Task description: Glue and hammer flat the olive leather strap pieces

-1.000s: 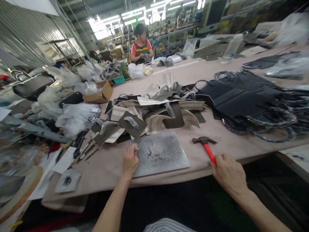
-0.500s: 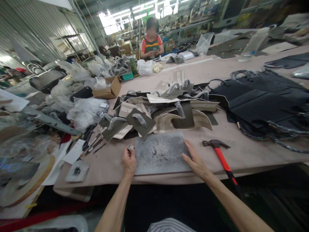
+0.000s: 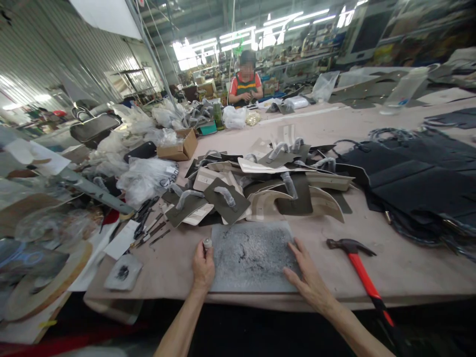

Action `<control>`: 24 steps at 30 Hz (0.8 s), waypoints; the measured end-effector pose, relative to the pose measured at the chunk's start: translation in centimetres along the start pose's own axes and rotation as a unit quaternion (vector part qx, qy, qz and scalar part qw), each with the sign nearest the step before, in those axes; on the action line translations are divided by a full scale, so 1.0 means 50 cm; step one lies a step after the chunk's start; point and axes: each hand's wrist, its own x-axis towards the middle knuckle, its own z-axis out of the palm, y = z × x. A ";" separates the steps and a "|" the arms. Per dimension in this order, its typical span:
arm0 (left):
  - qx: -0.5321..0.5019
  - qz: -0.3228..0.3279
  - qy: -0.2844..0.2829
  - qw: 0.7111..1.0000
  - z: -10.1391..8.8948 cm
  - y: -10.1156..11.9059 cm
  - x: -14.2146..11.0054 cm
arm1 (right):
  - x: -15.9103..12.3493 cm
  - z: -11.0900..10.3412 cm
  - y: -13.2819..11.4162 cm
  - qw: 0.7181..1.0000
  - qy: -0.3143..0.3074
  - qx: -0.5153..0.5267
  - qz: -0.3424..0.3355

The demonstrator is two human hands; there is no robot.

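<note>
A scuffed grey metal plate (image 3: 253,255) lies at the table's near edge. My left hand (image 3: 203,267) rests at the plate's left edge, fingers closed round a small metal punch (image 3: 207,243) held upright. My right hand (image 3: 305,275) lies flat and open on the plate's right edge, fingers stretched out. A hammer with a red handle (image 3: 362,275) lies on the table to the right of that hand, untouched. Behind the plate sits a heap of olive and cream cut leather pieces with wrapped handles (image 3: 260,188).
Black leather panels and cords (image 3: 420,183) fill the right side. Scissors and small tools (image 3: 147,223) lie left of the plate, with plastic bags (image 3: 145,176) and a cardboard box (image 3: 178,146) behind. A small grey pad (image 3: 122,271) lies near left. A person (image 3: 245,82) works at the far end.
My right hand let go of the hammer, which now lies on the table, and moved left onto the plate's right edge. My left hand kept the punch at the plate's left edge.
</note>
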 end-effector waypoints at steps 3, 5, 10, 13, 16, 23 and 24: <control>0.037 0.038 0.000 0.999 0.000 -0.007 0.002 | 0.007 -0.002 -0.002 1.000 0.002 -0.007 -0.002; 0.068 0.086 0.002 0.994 0.001 -0.009 0.004 | 0.038 -0.018 -0.012 0.998 0.054 -0.015 -0.011; 0.162 0.225 -0.007 0.961 0.005 -0.006 0.002 | 0.212 -0.110 -0.094 0.948 0.283 -0.100 -0.105; 0.207 0.264 -0.005 0.942 0.004 -0.001 0.002 | 0.325 -0.149 -0.163 0.950 0.175 -0.229 -0.116; 0.225 0.276 -0.007 0.934 0.000 0.007 0.000 | 0.390 -0.157 -0.218 0.948 0.058 -0.288 -0.124; 0.222 0.263 -0.021 0.939 -0.005 0.021 -0.006 | 0.250 -0.178 -0.263 0.912 0.036 -0.328 -0.243; 0.220 0.257 -0.020 0.941 -0.006 0.020 -0.006 | 0.199 -0.177 -0.255 0.899 0.041 -0.326 -0.291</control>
